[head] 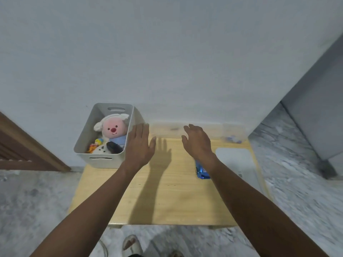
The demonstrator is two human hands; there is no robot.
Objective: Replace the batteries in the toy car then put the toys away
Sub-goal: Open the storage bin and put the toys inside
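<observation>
Risk: toy car (202, 170) sits near tabletop (167, 201) right edge, half hidden under right forearm; a careless sweep could knock it off. Left hand (140, 147) & right hand (197, 141) hover above, grip released, holding nothing. Bin (101, 160) w/ toys at far-left corner.

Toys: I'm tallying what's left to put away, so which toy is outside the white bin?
The blue toy car: it lies on the wooden table, partly under the right forearm, while the pink-faced plush and the other toys sit inside the white bin.
</observation>
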